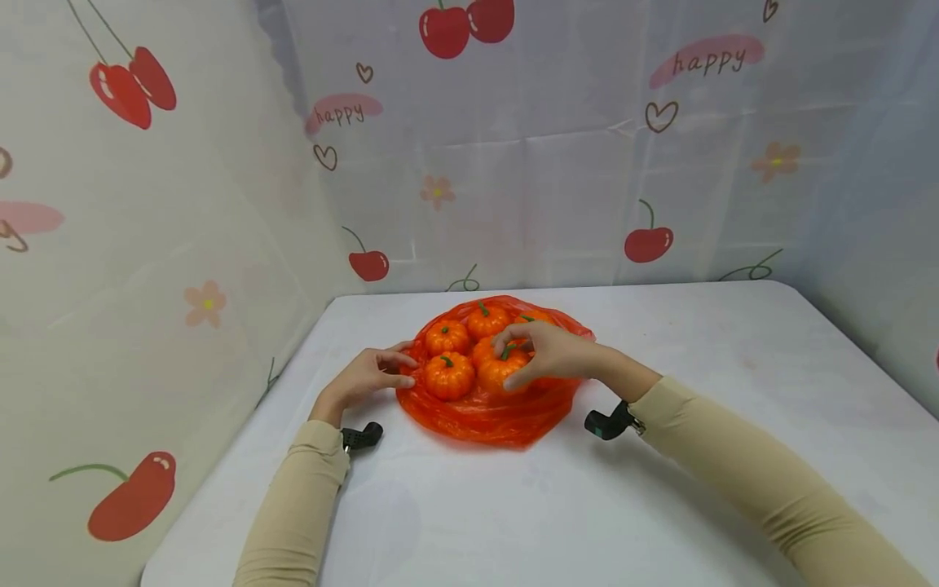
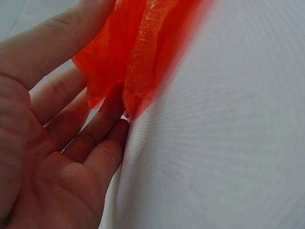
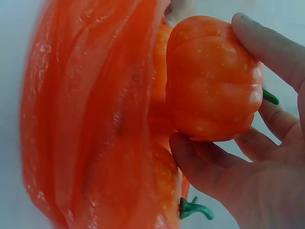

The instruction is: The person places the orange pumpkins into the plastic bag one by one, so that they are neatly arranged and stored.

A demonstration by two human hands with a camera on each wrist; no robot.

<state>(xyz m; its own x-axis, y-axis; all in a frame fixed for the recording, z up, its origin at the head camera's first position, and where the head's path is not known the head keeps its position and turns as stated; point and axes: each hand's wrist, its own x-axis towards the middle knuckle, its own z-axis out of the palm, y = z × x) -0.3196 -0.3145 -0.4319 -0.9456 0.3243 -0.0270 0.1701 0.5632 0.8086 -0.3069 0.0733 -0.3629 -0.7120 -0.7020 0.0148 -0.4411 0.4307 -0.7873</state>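
Observation:
Several small orange pumpkins with green stems, one of them a pumpkin at the near left, lie in a thin, opened-out red plastic bag on the table. My right hand grips another pumpkin between thumb and fingers, above the bag. Its green stem points toward the palm in the right wrist view. At the bag's left edge, my left hand holds the crumpled red plastic between thumb and fingers. Part of the pumpkins at the right is hidden behind my right hand.
The white table extends around the bag on all sides. A white curtain printed with cherries, hearts and flowers hangs behind it. A black wrist camera sits at my left wrist, another black camera at my right.

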